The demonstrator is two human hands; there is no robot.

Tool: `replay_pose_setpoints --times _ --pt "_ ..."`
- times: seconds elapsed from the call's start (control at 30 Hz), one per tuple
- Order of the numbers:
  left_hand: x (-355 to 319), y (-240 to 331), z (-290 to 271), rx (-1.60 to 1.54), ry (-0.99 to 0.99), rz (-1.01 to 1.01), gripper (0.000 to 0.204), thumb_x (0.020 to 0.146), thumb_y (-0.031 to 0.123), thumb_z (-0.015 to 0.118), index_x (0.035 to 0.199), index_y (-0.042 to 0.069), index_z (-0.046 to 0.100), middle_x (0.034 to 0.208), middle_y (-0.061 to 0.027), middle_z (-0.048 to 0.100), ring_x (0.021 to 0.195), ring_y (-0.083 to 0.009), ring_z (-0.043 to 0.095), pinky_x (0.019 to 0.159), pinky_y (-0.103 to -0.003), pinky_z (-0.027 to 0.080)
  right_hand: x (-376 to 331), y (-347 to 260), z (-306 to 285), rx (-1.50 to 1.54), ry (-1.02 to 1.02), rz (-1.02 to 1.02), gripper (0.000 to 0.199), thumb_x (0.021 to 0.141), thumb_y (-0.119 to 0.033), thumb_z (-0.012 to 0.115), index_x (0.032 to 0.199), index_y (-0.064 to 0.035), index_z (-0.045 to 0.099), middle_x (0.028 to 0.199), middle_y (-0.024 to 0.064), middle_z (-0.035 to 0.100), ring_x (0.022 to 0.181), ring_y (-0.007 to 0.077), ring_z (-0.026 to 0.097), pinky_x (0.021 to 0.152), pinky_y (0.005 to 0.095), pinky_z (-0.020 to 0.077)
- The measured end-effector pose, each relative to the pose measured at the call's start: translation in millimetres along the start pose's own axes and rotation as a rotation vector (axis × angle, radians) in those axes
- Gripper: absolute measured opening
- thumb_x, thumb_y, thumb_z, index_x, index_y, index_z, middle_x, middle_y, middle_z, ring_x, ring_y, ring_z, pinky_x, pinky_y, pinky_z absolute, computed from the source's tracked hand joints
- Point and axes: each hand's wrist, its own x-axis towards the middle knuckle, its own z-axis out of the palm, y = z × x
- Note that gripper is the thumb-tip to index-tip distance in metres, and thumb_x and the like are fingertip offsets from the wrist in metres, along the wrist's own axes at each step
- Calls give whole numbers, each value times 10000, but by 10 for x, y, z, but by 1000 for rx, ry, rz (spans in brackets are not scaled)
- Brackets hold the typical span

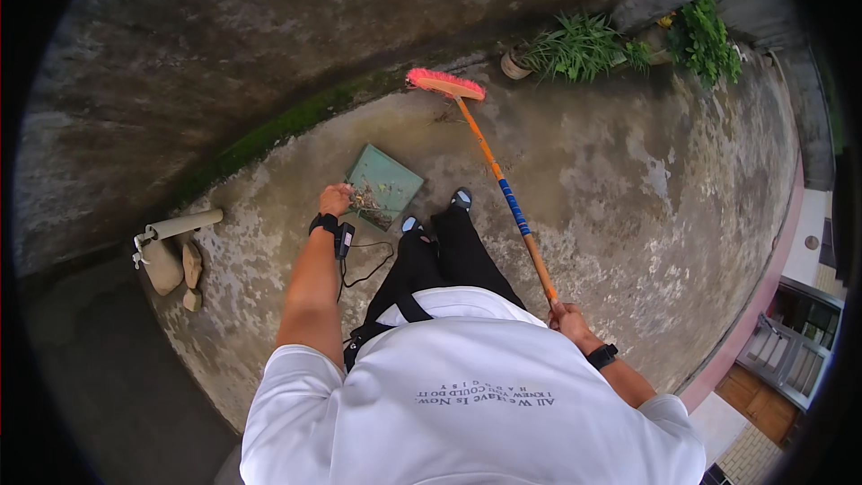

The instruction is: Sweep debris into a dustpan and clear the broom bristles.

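Two bare hands are seen, each at the end of an arm in a white short sleeve. Right hand (pixel 567 320): broom (pixel 513 203) is gripped near the end of its handle, fingers wrapped around it and pressed together on it. Handle is orange, with a blue band around its middle part; it is slanted away to the upper left. Broom head (pixel 449 84), with pinkish-red bristles, is set near the foot of the wall (pixel 269 36), ahead of the feet.

Left hand (pixel 336 199): it is seen at the left edge of the green dustpan (pixel 397 178); fingers are bent, but whether the dustpan is pinched by them cannot be told. Dustpan is placed ahead and left of the feet, tilted in view, with dry debris (pixel 370 200) scattered in it. Black wristbands are worn on both wrists; a small black box (pixel 344 240) with a thin cable is seen beside the left one.

Concrete floor (pixel 620 207) is stained and patchy. Green moss (pixel 260 142) is spread along the wall's foot. Potted plants (pixel 575 49) are lined up at upper right; a pale pipe (pixel 184 224) and stones (pixel 165 267) are grouped at far left.
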Motion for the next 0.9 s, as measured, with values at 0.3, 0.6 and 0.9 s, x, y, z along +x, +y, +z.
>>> replay_pose_setpoints --times 0.3,0.6,0.9 --pt "610 -361 656 247 57 -11 260 770 316 439 743 112 599 667 -64 580 647 -219 545 650 -311 427 -169 -885 211 171 -94 194 341 830 -388 362 652 -98 349 457 -41 280 336 40 230 279 179 199" --pt "616 16 582 252 -103 -246 242 760 300 459 838 105 579 933 -132 535 843 -306 521 705 -401 417 -1087 -747 177 212 -213 397 320 834 -324 379 640 -69 386 449 -60 257 281 23 185 229 163 172" --pt "567 102 520 81 51 -270 205 736 257 500 758 80 600 828 -128 574 810 -279 529 696 -341 419 -1209 -691 101 -235 -239 10 325 833 -306 402 624 -57 415 433 -49 273 297 40 202 261 192 193"
